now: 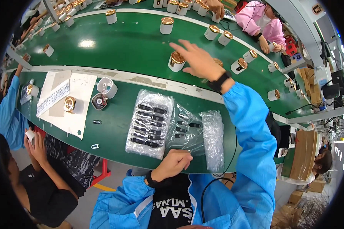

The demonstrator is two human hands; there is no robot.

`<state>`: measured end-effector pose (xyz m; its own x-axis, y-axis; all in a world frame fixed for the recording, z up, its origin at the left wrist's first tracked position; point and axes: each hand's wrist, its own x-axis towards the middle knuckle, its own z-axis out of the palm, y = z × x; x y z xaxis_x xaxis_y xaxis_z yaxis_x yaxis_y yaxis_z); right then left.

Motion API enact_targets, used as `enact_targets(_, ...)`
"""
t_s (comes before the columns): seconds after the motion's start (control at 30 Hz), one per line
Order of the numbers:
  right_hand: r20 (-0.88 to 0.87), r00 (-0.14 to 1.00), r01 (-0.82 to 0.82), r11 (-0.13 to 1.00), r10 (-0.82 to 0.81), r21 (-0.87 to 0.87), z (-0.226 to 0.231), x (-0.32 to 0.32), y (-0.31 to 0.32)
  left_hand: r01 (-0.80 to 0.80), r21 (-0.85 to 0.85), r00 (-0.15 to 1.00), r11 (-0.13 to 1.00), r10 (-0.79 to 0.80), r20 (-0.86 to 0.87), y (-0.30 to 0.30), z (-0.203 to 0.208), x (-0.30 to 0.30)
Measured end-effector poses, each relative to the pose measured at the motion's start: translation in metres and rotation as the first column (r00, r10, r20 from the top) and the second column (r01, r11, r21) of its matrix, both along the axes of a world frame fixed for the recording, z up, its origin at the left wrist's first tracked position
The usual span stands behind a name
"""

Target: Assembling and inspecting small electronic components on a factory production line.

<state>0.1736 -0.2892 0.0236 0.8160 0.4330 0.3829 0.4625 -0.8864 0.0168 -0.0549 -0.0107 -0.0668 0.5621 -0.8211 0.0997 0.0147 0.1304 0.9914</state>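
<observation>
My right hand (202, 63) reaches over the green conveyor belt, its fingers spread beside a white cylindrical device with a shiny gold top (176, 63). Fingertips and thumb are close around that device; whether they touch it I cannot tell. My left hand (173, 163) is curled closed at the near edge of the green table, and its palm side is hidden. Just beyond it lies a bubble-wrap sheet (143, 150) with rows of small black parts. To its right, a clear plastic sheet (185, 141) holds several more black parts, next to rolled bubble wrap (213, 141).
Other gold-topped devices (166, 26) stand along the belt. On the table's left are a white sheet (80, 86), another gold-topped device (69, 104) and an opened white housing (107, 87). Co-workers sit at left, including one in black (49, 194); another in pink (252, 17) works across the belt.
</observation>
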Motion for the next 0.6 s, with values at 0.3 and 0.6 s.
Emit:
enact_targets(0.3,-0.67,0.545,-0.042,0.815,0.503,0.578,0.069,-0.091,0.06,-0.226,-0.181,0.793,0.957,0.073,-0.605,-0.005,0.012,0.004)
enact_targets(0.6,-0.479,0.782,0.157,0.618,0.399,0.771,0.021,-0.227,0.065,-0.221,-0.19,0.609,0.957,-0.017,-0.793,-0.002,0.015,0.002)
